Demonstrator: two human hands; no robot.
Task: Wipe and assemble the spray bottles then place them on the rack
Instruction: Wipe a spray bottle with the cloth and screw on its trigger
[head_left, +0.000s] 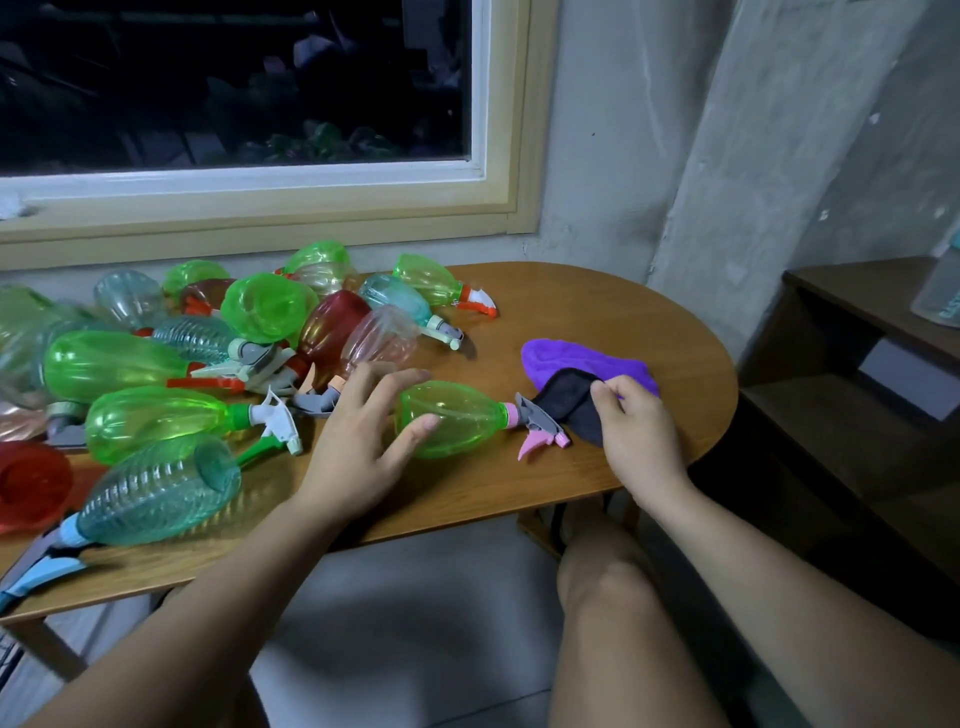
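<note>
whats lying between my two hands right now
In the head view, a green spray bottle lies on its side between left hand and right hand, pink trigger toward the dark cloth.

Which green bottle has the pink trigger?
The green bottle lying apart from the pile, between the left hand and the right hand pinching the black cloth. The other green ones show white, orange or green triggers.

Wooden table, rounded right end: pile of spray bottles covers its left half. One green bottle lies on its side near the front edge, trigger head against a dark cloth, purple cloth just behind, toward the right end.
</note>
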